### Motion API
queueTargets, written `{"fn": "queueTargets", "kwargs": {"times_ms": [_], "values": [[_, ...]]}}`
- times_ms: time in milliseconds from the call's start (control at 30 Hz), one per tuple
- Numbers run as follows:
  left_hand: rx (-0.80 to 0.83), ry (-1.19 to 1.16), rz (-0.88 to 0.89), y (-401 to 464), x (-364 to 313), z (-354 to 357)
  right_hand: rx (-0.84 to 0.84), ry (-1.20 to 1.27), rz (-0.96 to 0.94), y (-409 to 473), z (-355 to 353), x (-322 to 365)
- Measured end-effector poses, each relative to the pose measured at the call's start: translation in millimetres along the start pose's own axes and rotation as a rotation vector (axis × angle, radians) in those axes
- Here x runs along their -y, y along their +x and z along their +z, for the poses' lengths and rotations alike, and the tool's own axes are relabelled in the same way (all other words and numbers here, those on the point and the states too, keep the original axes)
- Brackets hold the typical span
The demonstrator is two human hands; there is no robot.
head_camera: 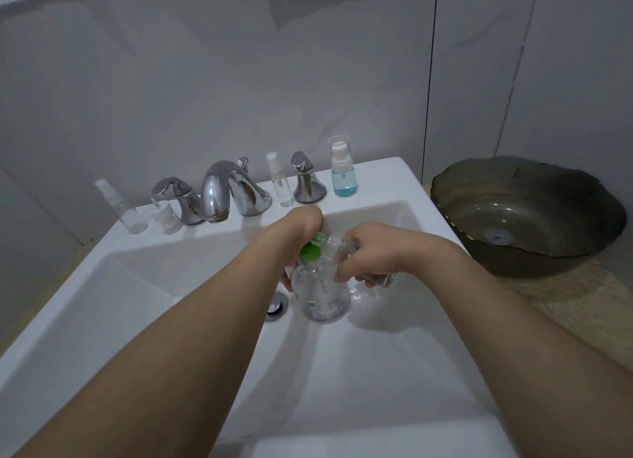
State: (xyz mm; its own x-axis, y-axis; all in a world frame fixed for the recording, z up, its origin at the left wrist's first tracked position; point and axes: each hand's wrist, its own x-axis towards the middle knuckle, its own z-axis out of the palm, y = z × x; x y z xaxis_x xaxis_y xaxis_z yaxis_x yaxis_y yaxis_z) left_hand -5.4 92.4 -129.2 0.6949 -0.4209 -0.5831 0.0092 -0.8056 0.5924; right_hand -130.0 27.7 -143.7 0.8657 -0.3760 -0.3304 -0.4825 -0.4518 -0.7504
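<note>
Large clear bottle [323,300]: upright in the sink [102,320] basin, just right of the drain [275,307].
Left hand [301,231]: fingers curled round the bottle's neck, at the green cap [310,252].
Right hand [370,252]: clamped on a small clear bottle [344,247], tipped toward the large bottle's top.
Sink back rim: chrome faucet [222,190]; spray bottle [281,183]; blue pump bottle [343,170] towards the right corner.
Bench, right of sink: dark glass bowl [548,197].

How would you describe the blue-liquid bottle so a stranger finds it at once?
On the back ledge of the white sink, right of the right tap handle, stands a pump bottle. It alone holds blue liquid; its neighbours look clear.
</note>
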Motion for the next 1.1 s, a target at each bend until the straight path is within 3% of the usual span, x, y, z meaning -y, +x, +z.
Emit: {"fn": "queueTargets", "kwargs": {"times_ms": [533,800,1100], "values": [[0.026,0.024,-0.036,-2.8,-3.1,-2.4,-0.043,-0.037,0.000,-8.2,-2.2,5.2],[0.260,-0.027,-0.132,-8.6,-14.7,-22.3,-0.129,-0.029,-0.053,-11.9,-5.4,5.1],[0.185,0.013,-0.148,-1.4,-6.5,-12.6,-0.125,-0.067,-0.059,-5.5,-3.1,1.5]]}}
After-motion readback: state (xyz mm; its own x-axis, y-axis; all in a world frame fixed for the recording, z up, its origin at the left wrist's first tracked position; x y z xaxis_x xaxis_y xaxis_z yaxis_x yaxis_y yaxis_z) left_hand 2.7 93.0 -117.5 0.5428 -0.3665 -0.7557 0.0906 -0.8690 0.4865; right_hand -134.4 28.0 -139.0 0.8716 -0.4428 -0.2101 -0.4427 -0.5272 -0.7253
